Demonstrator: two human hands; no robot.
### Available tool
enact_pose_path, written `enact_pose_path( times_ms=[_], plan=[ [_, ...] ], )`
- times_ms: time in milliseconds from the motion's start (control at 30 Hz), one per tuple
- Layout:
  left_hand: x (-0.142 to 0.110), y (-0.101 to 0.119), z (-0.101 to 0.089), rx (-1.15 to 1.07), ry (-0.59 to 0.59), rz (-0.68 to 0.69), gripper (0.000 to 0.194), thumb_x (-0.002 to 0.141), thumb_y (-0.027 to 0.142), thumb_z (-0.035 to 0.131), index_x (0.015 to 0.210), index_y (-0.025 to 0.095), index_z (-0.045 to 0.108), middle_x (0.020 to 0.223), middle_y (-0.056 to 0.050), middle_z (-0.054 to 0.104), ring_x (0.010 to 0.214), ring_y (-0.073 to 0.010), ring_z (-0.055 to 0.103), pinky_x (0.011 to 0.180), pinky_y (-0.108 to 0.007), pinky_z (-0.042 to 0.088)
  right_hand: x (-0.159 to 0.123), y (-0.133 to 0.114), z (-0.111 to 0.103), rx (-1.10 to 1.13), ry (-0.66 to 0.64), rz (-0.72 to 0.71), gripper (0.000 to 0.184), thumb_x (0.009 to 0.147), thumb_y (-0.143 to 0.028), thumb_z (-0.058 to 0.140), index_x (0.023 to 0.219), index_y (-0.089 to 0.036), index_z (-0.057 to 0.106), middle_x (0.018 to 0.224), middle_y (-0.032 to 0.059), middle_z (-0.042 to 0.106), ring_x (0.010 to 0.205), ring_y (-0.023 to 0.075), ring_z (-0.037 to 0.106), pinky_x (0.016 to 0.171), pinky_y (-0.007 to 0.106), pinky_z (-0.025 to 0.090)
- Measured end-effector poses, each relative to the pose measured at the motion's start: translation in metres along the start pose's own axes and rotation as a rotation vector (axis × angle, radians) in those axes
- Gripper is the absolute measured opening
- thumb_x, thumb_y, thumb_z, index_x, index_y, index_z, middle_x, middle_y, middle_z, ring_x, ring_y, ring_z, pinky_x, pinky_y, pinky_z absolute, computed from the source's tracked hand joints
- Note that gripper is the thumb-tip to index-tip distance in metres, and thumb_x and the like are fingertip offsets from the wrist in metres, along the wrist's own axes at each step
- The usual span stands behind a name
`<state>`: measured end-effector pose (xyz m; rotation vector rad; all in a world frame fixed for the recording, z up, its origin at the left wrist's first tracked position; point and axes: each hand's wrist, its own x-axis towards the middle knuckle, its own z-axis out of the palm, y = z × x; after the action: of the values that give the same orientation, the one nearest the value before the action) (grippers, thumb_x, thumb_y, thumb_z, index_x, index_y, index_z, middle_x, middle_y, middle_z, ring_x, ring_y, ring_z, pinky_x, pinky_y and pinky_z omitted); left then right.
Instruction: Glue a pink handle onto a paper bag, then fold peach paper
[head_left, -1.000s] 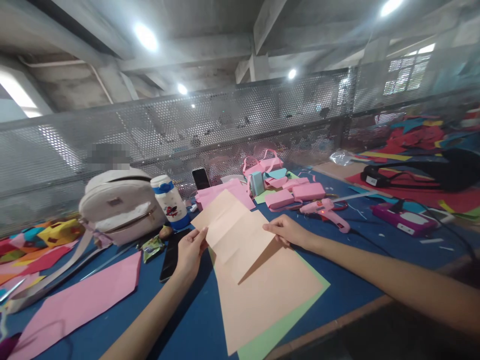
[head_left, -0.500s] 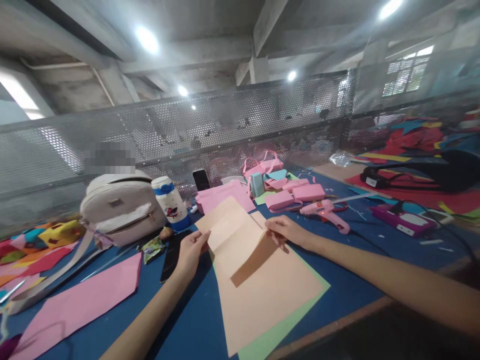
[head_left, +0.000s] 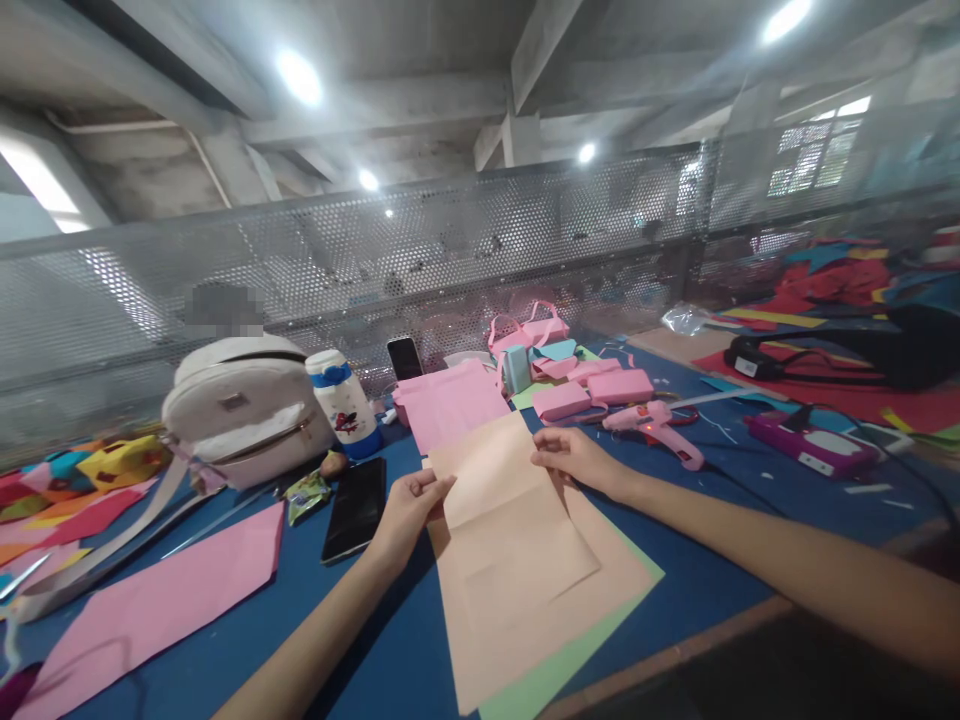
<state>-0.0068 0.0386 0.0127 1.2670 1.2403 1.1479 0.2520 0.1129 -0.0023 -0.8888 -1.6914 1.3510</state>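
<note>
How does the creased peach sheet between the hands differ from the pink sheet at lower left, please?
The peach sheet is held at its edges by the left hand and right hand; no hand touches the pink sheet. The peach sheet is over larger peach paper, the pink sheet directly on the blue table. Both are thin, plain sheets.

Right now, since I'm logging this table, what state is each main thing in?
Tan sheet: creased, held
Left hand: pinching tan sheet
Right hand: pinching tan sheet
Glue gun: light lit
Flat phone: screen dark
Propped phone: screen dark
Bottle: upright, capped
Backpack: upright
</note>
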Motion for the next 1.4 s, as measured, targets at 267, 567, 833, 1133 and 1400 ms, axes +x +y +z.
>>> enact_pose_path(
  times_ms=[267,567,833,1133,1400],
  plan=[
    [0.009,-0.015,-0.006,0.144,-0.015,0.014,0.021,0.093,0.033,0.061,0.094,0.012,0.064,0.083,0.000,0.065,0.067,-0.0122,0.063,0.062,-0.027,0.054,-0.004,0.006,0.002,-0.029,-0.073,0.086,0.044,0.067,-0.056,0.073,0.068,-0.019,0.049,0.044,-0.0053,0.052,0.032,0.0063,0.039,0.033,0.018,0.021],
    [0.010,-0.022,-0.008,0.209,-0.082,0.004,0.022,0.093,0.034,0.061,0.095,0.012,0.063,0.083,0.000,0.064,0.066,-0.0118,0.062,0.059,-0.026,0.053,0.001,0.007,-0.002,0.003,0.019,0.033,0.047,0.064,-0.058,0.074,0.078,-0.020,0.050,0.047,-0.0097,0.046,0.036,0.0058,0.035,0.037,0.019,0.022],
    [0.008,-0.022,-0.006,0.217,-0.127,0.030,0.024,0.093,0.035,0.061,0.089,0.012,0.063,0.078,0.001,0.063,0.065,-0.0120,0.061,0.061,-0.027,0.053,0.002,0.003,-0.002,0.021,0.085,0.005,0.048,0.059,-0.057,0.077,0.065,-0.019,0.049,0.049,-0.0061,0.048,0.044,0.0080,0.043,0.044,0.020,0.025],
    [0.010,-0.026,-0.008,0.268,-0.130,0.052,0.025,0.093,0.035,0.061,0.083,0.012,0.061,0.072,0.004,0.058,0.058,-0.0094,0.057,0.054,-0.023,0.049,-0.001,-0.003,-0.001,0.054,0.122,0.001,0.048,0.057,-0.057,0.080,0.074,-0.018,0.057,0.057,-0.0047,0.052,0.045,0.0063,0.036,0.042,0.020,0.027],
    [0.012,-0.026,-0.008,0.304,-0.152,0.064,0.026,0.093,0.035,0.060,0.081,0.012,0.060,0.066,0.005,0.056,0.052,-0.0076,0.054,0.049,-0.020,0.047,-0.001,-0.002,-0.001,0.066,0.177,-0.019,0.042,0.059,-0.052,0.080,0.072,-0.016,0.063,0.062,-0.0015,0.055,0.053,0.0091,0.044,0.045,0.021,0.030]
  ],
)
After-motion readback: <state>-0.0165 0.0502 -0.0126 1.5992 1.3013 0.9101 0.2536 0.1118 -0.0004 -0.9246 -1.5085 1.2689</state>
